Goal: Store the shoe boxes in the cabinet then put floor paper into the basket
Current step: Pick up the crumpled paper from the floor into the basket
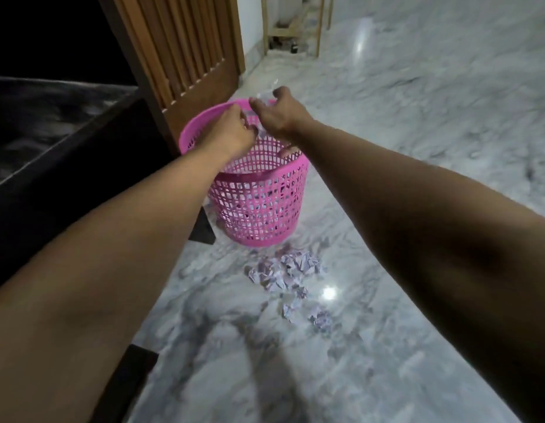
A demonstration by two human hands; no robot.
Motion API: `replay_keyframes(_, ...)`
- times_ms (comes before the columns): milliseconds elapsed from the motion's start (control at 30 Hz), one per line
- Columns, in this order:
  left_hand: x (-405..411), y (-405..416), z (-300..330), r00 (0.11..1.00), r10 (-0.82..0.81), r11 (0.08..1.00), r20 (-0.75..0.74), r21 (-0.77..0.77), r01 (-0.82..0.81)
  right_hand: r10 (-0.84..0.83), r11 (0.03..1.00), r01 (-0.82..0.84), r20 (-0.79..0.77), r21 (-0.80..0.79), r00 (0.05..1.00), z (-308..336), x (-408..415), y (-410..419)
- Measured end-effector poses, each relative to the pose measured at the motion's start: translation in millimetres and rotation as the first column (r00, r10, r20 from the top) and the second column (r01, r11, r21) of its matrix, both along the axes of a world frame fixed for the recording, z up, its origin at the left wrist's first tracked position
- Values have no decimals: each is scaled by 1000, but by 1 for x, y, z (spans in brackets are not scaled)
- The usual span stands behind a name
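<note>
Marble floor (417, 148), wooden slatted door behind. Left hand (231, 132) and right hand (277, 117), fingers curled pinching crumpled paper (262, 100) above pink mesh basket (259, 203). Best release directly over the opening, low, so nothing bounces out. More crumpled white paper scraps (286, 273) lie on the floor just before the basket.

Glossy grey marble floor (417, 123), slatted wooden door (185, 50)

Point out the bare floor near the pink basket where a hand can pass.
Bare marble floor lies right of the pink basket. Crowded: crumpled paper on the near side, the dark furniture and wooden door left and behind; both hands over the rim.
</note>
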State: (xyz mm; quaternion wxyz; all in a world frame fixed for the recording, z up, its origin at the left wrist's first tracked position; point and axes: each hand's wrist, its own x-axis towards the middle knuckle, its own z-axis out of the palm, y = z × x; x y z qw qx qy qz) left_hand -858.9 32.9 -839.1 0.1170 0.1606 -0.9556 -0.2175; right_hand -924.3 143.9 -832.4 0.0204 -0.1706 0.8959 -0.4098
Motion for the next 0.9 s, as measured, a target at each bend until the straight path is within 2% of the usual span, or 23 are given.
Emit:
replay_keyframes(67,-10,-3,3,985,9,1000,174,8,-10,-18,988,9,52,156,998,6,-11,-3)
replay_keyframes(133,-11,-4,2,977,98,995,187,17,-103,-59,979,71,-67,194,996,8,-11,8)
replay_keyframes(200,1,-2,-5,989,145,981,-31,-128,-148,-91,994,99,-178,39,980,0,-2,31)
replay_keyframes(233,10,2,-13,977,72,979,-200,-172,-107,-119,992,106,-205,-70,972,-10,5,44)
replay_keyframes(267,25,7,-23,924,-73,981,-375,-196,-2,-153,979,116,-230,-165,961,-24,14,58)
replay_keyframes(300,42,13,-36,835,-237,964,-496,-227,139,-188,964,130,-250,-230,950,-42,26,72)
replay_keyframes(333,60,21,-56,761,-374,926,-530,-260,274,-207,956,142,-248,-257,946,-66,39,86)
replay_keyframes(367,78,29,-82,733,-466,885,-496,-271,379,-207,959,151,-226,-240,952,-95,52,101)
replay_keyframes(433,110,38,-150,800,-531,847,-280,-214,487,-149,987,140,-131,-74,980,-160,84,131)
replay_keyframes(500,134,39,-217,869,-495,858,9,-158,490,-75,979,60,74,195,994,-226,119,156)
replay_keyframes(533,143,39,-243,872,-471,863,131,-138,486,-56,948,-13,206,319,977,-252,136,164)
replay_keyframes(600,155,48,-278,851,-440,874,288,-80,479,-45,890,-141,390,434,920,-289,165,171)
replay_keyframes(633,161,56,-289,834,-438,874,336,-57,483,-36,879,-169,416,445,909,-302,174,170)
replay_keyframes(733,179,89,-310,822,-454,857,343,-85,508,28,846,-206,346,492,938,-322,196,160)
replay_keyframes(900,191,110,-335,856,-446,850,262,-174,496,64,891,-158,227,425,972,-335,211,159)
